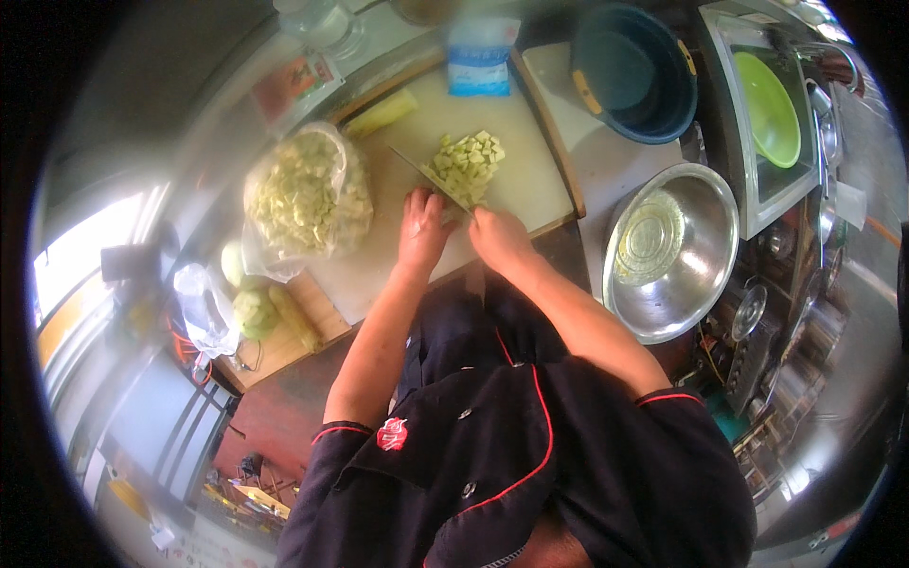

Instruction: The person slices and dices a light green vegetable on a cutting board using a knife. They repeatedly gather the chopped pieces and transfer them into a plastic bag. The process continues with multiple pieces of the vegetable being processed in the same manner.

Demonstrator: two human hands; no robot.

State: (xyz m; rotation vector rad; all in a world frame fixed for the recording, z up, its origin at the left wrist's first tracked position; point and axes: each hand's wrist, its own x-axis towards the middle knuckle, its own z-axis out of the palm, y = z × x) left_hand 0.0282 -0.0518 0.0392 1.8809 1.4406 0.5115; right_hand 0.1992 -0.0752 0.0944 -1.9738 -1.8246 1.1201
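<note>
My right hand (499,238) grips the handle of a kitchen knife (429,174), whose blade slants up and left over the white cutting board (529,170). Just left of the blade, the fingers of my left hand (424,231) are bent down at the board. A pale green vegetable piece (452,211) shows between its fingers and thumb, mostly hidden. Diced pale green vegetable (469,163) lies heaped on the blade's far side. A longer peeled piece (383,113) rests near the board's back edge. Left of my hands sits a clear plastic bag (355,206) full of cut vegetable pieces.
A blue-and-white packet (481,60) stands at the board's back. To the right are a dark plastic tub (632,71), a steel basin (703,263) and a sink (746,199) holding a green bowl (767,110). Whole vegetables (256,312) lie at the left on a wooden board (330,312).
</note>
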